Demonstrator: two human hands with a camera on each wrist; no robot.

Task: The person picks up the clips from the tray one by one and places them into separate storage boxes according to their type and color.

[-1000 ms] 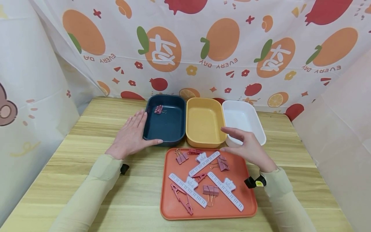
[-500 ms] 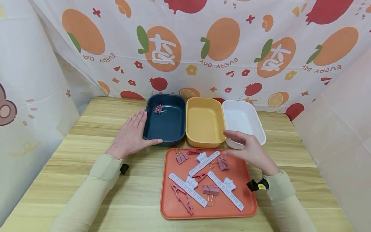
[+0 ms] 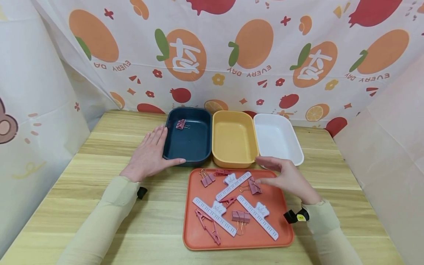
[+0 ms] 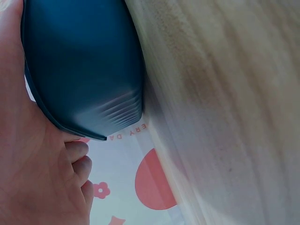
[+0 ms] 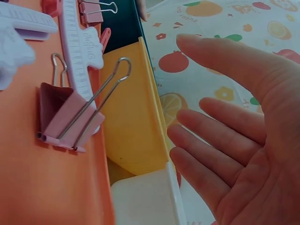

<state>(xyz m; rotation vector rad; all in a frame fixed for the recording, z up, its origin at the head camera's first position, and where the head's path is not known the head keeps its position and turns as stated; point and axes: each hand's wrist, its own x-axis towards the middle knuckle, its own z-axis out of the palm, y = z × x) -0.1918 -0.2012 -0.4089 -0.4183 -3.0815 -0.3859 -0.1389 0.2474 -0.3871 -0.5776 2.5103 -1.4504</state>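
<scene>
Pink binder clip (image 3: 254,186): on the orange tray (image 3: 198,235), far right part, long axis near to far, just left of your right hand (image 3: 290,179). That hand: nearer one, thumb and fingers apart. Your left hand (image 3: 145,156): fingers straight against blue box (image 3: 188,145), beyond tray's far left corner.

Right hand (image 5: 255,161) apart from a pink binder clip (image 5: 70,117)

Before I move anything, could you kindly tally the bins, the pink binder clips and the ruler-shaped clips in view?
Bins: 3
Pink binder clips: 4, including 1 inside a bin
Ruler-shaped clips: 3
Total: 10
</scene>
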